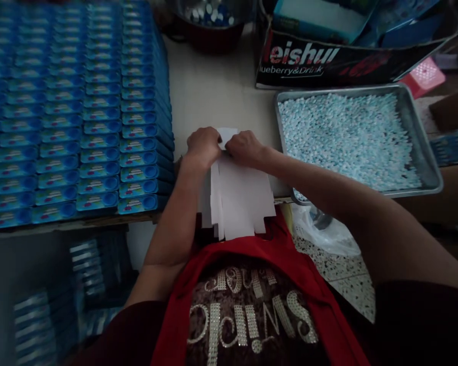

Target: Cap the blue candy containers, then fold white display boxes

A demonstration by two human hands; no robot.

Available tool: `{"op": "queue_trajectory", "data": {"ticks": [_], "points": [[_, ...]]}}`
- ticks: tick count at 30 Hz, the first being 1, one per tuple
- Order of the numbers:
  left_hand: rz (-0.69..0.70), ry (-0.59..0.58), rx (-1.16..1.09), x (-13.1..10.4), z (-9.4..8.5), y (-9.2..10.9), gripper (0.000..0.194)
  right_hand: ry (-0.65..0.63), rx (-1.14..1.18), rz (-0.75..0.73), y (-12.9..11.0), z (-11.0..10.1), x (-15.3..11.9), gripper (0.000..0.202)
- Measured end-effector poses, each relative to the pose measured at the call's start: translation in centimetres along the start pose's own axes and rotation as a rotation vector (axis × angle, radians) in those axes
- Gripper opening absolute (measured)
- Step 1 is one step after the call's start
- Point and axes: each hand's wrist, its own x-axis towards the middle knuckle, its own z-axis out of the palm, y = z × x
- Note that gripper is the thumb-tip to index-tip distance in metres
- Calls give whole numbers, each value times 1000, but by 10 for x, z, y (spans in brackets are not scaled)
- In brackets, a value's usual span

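A white cardboard box blank (244, 193) with cut flaps lies in front of me, its near end reaching past the table edge over my red apron. At its far end my left hand (204, 147) is closed on the left side of the card. My right hand (246, 148) is closed on the right side, a small gap away from the left. Between the two hands a narrow white flap shows. My fingertips are partly hidden behind my knuckles, and the card's underside cannot be seen.
Rows of stacked blue boxes (99, 127) fill the table's left. To the right is a metal tray (429, 168) of small pale-blue and white pieces. A black printed carton (297, 76) stands behind it, near a dark red bowl (213, 38). A plastic bag (328, 236) hangs below the tray.
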Motion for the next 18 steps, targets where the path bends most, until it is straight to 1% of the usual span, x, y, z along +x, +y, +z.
{"op": "queue_trajectory", "data": {"ticks": [2, 3, 5, 6, 7, 8, 9, 10, 11, 12, 13, 14, 15, 16, 17, 18], "points": [[99, 136, -66, -23, -19, -5, 55, 29, -39, 132, 16, -4, -3, 42], [146, 226, -86, -39, -28, -8, 57, 32, -52, 198, 25, -7, -8, 42], [198, 395, -115, -77, -39, -12, 49, 9, -75, 316, 43, -17, -25, 44], [202, 470, -138, -98, -39, -13, 40, -2, -86, 358, 51, -23, -36, 47], [194, 522, -176, -118, -35, -15, 30, 7, -97, 390, 56, -30, -47, 50], [179, 537, -244, -136, -27, -18, 18, 42, -105, 409, 60, -37, -56, 55], [157, 518, -329, -152, -15, -20, 12, 99, -104, 409, 60, -44, -62, 61], [124, 445, -428, -165, 0, -23, 21, 172, -93, 383, 58, -50, -63, 67], [85, 308, -550, -174, 17, -26, 30, 238, -73, 330, 53, -54, -58, 71], [28, 159, -693, -179, 34, -28, 37, 278, -46, 254, 46, -56, -49, 72], [-52, 75, -839, -180, 49, -30, 43, 283, -13, 169, 38, -55, -35, 71], [-126, 55, -976, -178, 63, -32, 49, 257, 21, 93, 28, -53, -19, 69], [-194, 94, -1100, -171, 75, -33, 55, 210, 54, 51, 18, -50, -4, 67], [-244, 175, -1202, -161, 83, -34, 61, 153, 87, 52, 9, -46, 10, 66], [-272, 268, -1275, -149, 88, -35, 66, 104, 120, 90, 1, -42, 20, 66], [-284, 355, -1319, -133, 91, -37, 70, 83, 149, 148, -4, -38, 26, 64]]}}
